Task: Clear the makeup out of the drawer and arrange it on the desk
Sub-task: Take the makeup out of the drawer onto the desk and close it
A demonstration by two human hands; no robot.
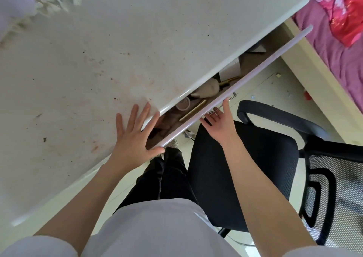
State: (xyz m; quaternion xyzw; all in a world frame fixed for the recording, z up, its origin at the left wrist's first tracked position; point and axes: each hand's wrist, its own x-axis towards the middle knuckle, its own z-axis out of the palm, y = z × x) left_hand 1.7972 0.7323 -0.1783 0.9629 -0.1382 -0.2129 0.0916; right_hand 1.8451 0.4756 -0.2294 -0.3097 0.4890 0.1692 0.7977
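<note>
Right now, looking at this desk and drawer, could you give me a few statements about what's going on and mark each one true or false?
1. The drawer is partly open. True.
2. The left hand grips a makeup brush. False: it lies flat with fingers spread on the desk edge, thumb by the drawer front.
3. The right hand is at the drawer handle. True.
4. A gold pen-like stick lies inside the drawer. True.
5. The round pink compact already sits on the desk. False: it is in the drawer.
6. The black office chair is pushed under the desk. False: it stands beside the person, clear of the desk.
</note>
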